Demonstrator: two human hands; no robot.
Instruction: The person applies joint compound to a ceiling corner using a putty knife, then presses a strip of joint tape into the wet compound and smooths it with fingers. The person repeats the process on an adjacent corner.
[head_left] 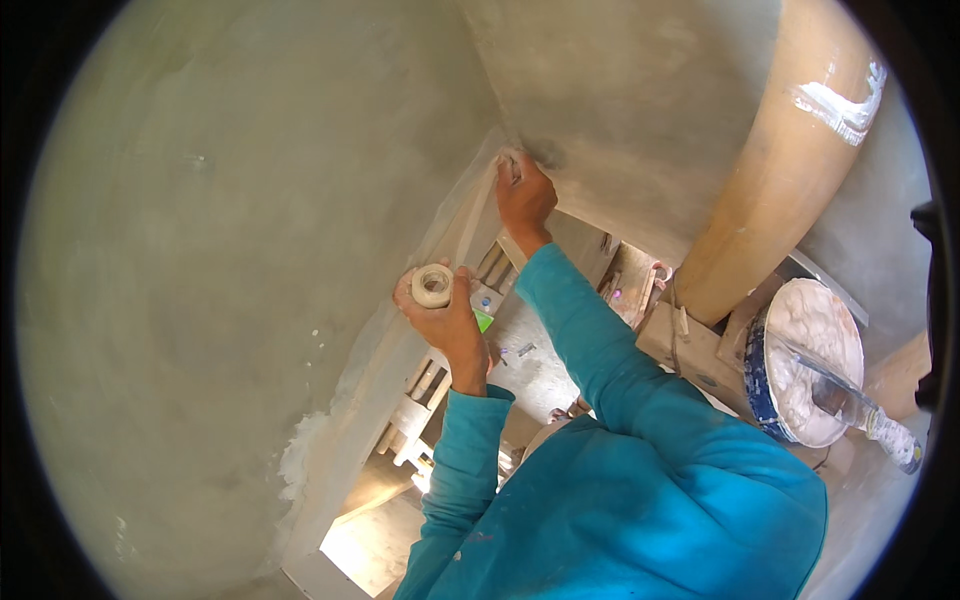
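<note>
My left hand (455,325) is closed around a roll of pale tape (432,286), its round core facing me. Farther up, my right hand (526,198) presses with bent fingers at the corner where two grey plastered surfaces meet. A pale strip of tape (474,222) runs between the roll and my right fingertips, along the edge of the grey wall (230,250). The fingers of my right hand look pinched at the strip's upper end. Both forearms are in teal sleeves.
To the right, a bucket (812,330) of whitish paste holds a putty knife (850,400) across its rim. Beside it, a thick tan pole (770,170) with a white smear slants upward. Below, through the gap, wooden slats and a littered floor (535,370) show.
</note>
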